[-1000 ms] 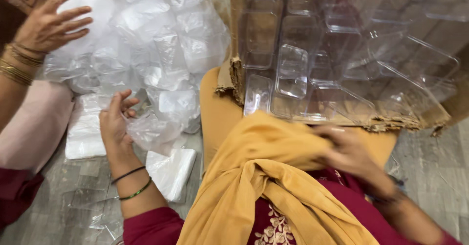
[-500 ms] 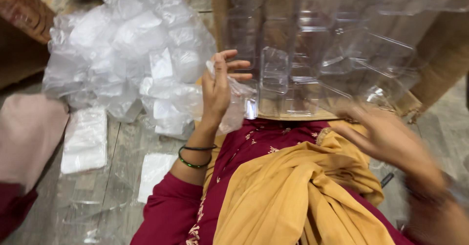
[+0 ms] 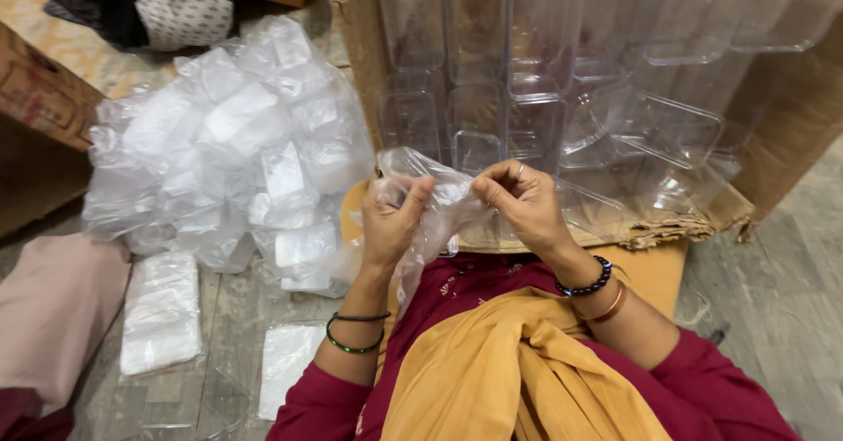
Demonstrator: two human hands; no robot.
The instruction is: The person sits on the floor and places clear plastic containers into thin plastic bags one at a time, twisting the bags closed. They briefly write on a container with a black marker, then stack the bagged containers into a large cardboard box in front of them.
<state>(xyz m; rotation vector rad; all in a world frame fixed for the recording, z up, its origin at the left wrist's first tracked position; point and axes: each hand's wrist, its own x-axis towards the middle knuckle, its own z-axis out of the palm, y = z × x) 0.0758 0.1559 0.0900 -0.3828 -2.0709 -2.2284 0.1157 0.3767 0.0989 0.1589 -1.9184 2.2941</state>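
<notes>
Head view looks down on a person sitting on the floor, both hands raised in front of the chest and working one clear plastic bag (image 3: 436,204). Her left hand (image 3: 392,221) grips the bag's left side, thumb pressed against the fingers with the film bunched between them. Her right hand (image 3: 520,202) pinches the bag's upper edge between thumb and forefinger, the other fingers curled in. The bag hangs between the two hands, crumpled, its lower part trailing down toward the maroon lap.

Just beyond the hands stands a cardboard carton (image 3: 773,133) lying open on its side, packed with rows of clear plastic boxes (image 3: 540,32); some toward the right sit tilted and loose. To the left, on the floor, is a big heap of filled clear bags (image 3: 233,142). Nearer the person lie two flat stacks of bags (image 3: 161,314), one beside the other. A yellow scarf (image 3: 500,371) is draped over the lap. At the far left edge a pink sleeve (image 3: 48,318) of someone else shows.
</notes>
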